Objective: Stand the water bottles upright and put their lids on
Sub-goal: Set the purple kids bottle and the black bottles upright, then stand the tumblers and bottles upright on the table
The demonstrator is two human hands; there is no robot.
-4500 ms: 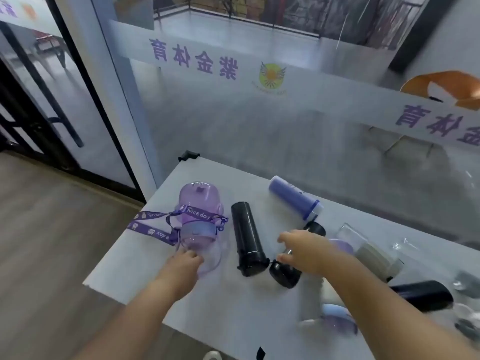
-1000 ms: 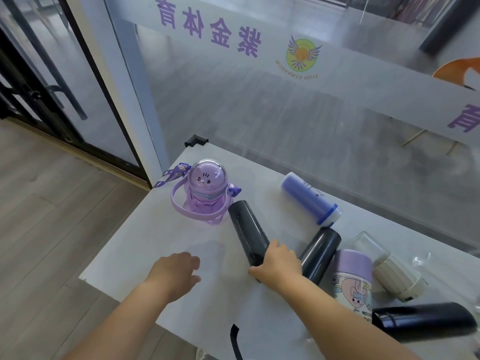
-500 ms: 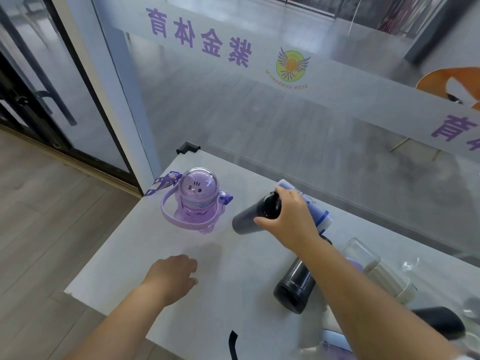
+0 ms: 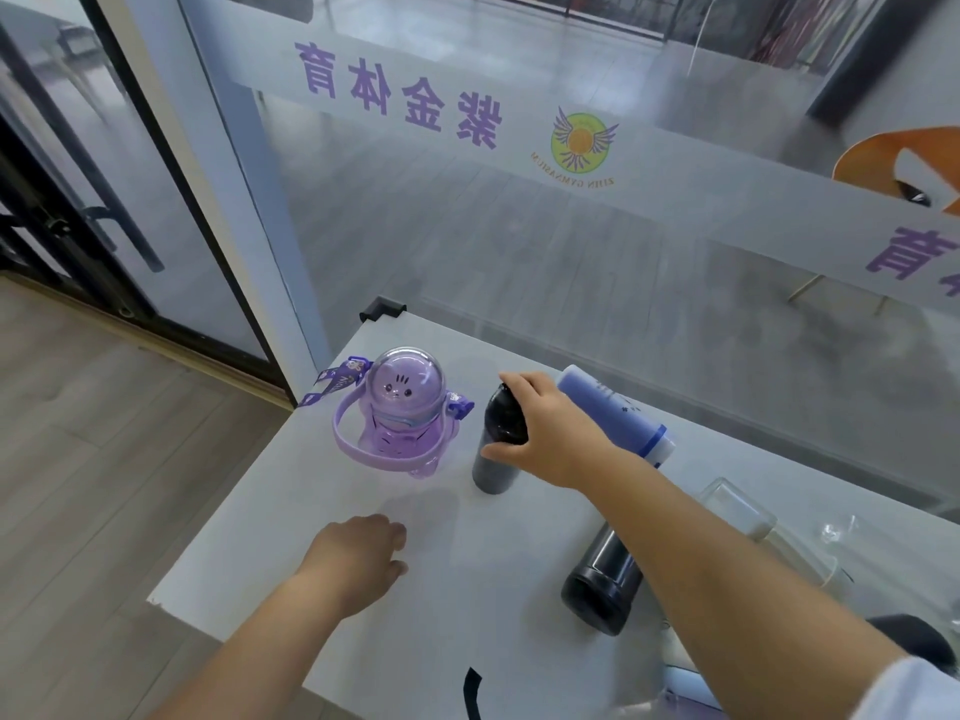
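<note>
On the matte pale-grey table (image 4: 291, 543) a slim black cylindrical bottle (image 4: 496, 459) with a dull, satin finish stands upright, just right of a translucent purple plastic bottle (image 4: 400, 413) shaped like a little cat, with a glossy domed lid and a looping carry handle. The right hand (image 4: 550, 433) wraps its fingers around the black bottle's top, thumb low on the side. The left hand (image 4: 353, 563) rests on the tabletop, loosely curled and holding nothing. Behind the right wrist a smooth periwinkle-blue cylindrical bottle (image 4: 618, 413) with a white end lies on its side. Nearer the front, another black cylindrical bottle (image 4: 602, 589) lies flat, its round base facing us. Clear glassy pieces (image 4: 737, 511) sit blurred at the right.
</note>
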